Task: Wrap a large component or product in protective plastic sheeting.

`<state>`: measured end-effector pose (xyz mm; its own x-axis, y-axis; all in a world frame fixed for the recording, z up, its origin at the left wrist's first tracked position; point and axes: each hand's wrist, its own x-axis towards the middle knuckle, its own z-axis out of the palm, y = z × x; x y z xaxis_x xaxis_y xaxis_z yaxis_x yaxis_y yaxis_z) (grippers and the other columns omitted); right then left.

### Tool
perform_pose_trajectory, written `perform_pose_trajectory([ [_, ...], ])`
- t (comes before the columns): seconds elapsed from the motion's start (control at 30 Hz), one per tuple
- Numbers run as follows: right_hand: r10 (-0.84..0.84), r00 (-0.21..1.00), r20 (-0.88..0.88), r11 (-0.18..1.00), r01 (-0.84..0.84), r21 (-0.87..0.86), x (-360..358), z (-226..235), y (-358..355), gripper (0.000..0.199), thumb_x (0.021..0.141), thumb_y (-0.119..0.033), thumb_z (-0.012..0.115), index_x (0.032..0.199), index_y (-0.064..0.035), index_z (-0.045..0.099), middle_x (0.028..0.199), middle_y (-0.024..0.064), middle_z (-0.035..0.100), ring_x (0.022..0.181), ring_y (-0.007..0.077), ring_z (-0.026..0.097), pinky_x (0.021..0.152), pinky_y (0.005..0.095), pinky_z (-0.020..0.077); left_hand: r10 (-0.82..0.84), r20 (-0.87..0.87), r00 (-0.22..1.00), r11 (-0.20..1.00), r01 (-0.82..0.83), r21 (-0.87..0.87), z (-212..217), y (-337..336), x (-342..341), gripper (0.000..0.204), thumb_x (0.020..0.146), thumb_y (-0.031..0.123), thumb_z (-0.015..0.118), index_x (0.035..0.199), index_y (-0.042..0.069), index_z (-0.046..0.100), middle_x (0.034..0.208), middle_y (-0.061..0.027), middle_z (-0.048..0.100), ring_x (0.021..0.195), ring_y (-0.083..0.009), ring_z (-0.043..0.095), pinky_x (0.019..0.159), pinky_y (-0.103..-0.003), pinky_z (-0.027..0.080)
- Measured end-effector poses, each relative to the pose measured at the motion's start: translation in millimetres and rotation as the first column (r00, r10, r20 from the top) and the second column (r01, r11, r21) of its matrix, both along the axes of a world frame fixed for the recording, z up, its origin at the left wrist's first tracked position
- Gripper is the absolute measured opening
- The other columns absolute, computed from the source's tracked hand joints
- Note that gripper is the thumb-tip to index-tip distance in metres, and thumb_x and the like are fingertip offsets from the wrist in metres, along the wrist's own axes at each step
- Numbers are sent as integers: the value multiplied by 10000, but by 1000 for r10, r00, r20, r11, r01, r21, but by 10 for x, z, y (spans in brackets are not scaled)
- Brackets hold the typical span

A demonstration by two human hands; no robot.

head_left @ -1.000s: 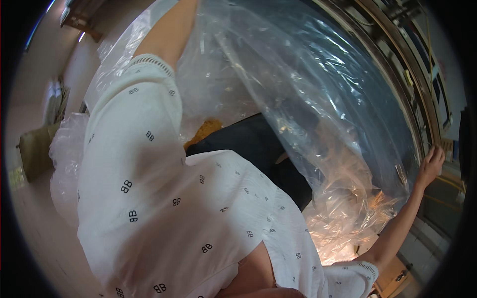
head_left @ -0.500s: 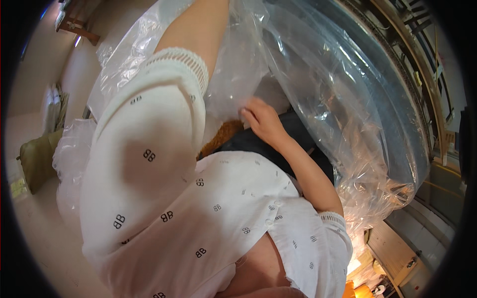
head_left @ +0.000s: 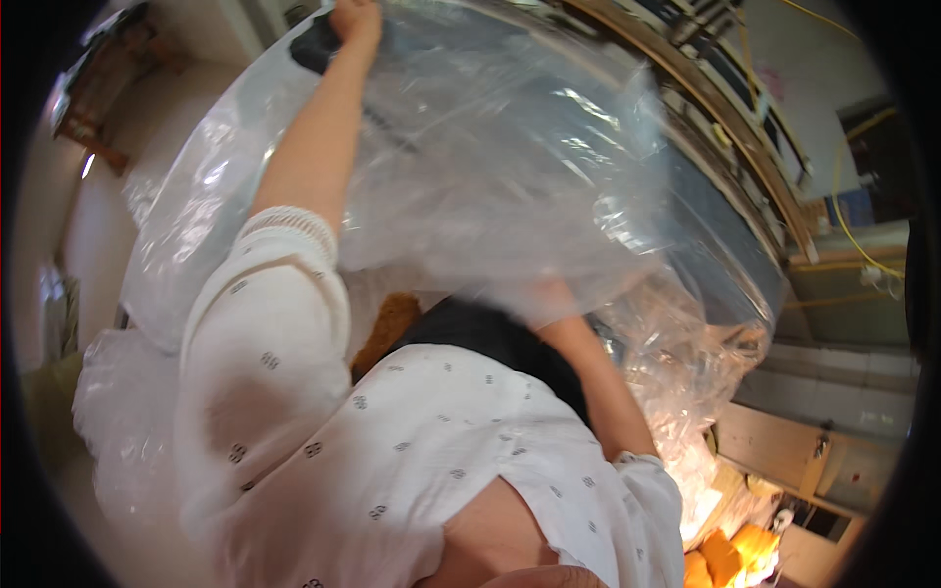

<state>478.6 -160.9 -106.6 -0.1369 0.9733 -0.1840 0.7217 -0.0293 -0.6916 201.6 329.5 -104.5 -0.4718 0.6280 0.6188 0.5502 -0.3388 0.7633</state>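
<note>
- The person's left hand (head_left: 358,20) is against clear plastic film (head_left: 470,186) at eleven o'clock.
- Their right hand (head_left: 554,297) blurs behind it, near centre.
- Brown fuzzy material (head_left: 390,331) shows at eight o'clock.

The plastic sheeting (head_left: 480,167) is clear, the shirt (head_left: 421,441) white with black motifs.

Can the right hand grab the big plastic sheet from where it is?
Probably yes: the right hand shows blurrily through the clear plastic sheet, and nothing I can see comes between them.
</note>
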Motion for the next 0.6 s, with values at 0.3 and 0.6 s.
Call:
perform_pose_trajectory([
  [0.3, -503, 744, -439, -316, 315, 895, 1633, 2900, -581, 207, 909, -248, 484, 1018, -76, 520, 957, 20, 523, 774, 101, 496, 695, 253, 417, -16, 125, 992, 1000, 15, 11, 301, -397, 246, 186, 812, 220, 559, 877, 61, 630, 827, -137, 643, 793, -312, 611, 729, -376, 465],
  [0.6, -741, 670, -43, -11, 52, 999, 630, 1162, 321, 220, 898, -270, 501, 1019, -87, 510, 938, 18, 512, 837, 127, 491, 770, 271, 402, -22, -66, 998, 1000, 23, 20, -74, 22, -169, 296, 838, 278, 534, 959, 21, 616, 932, -164, 640, 868, -320, 604, 771, -386, 457],
])
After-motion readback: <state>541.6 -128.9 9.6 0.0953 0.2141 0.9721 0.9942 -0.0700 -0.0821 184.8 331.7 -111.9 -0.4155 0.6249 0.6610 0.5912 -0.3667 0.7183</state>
